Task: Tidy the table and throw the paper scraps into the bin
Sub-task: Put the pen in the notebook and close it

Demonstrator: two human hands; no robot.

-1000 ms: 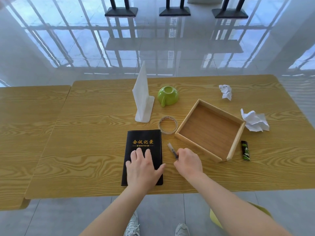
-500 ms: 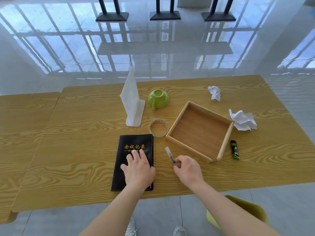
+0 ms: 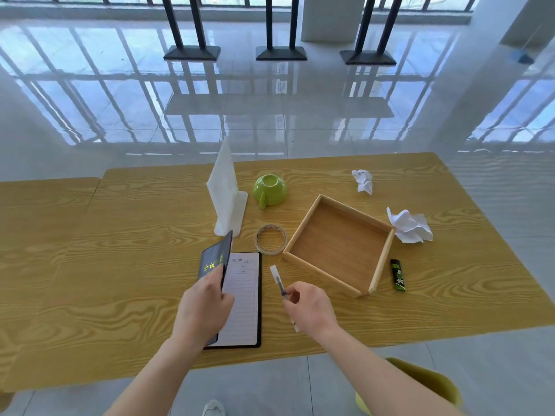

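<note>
my left hand (image 3: 204, 310) palm-down, fingers gripping notebook (image 3: 243, 298) cover, lifted near table's (image 3: 120, 265) front edge | my right hand (image 3: 309, 307) fingers pinching pen (image 3: 277, 279), tip raised

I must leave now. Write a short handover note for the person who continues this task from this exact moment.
Left hand: holds the notebook cover lifted; a lined page shows.
Right hand: grips a pen above the table.
Paper scraps: small one near the far edge, bigger one right of the wooden tray. Both lie on the table, untouched.
Bin: probably the yellow-green container by the near right edge.
Done: nothing binned yet.
Left: bin both scraps, tidy the cup, tape roll and lighter.
</note>
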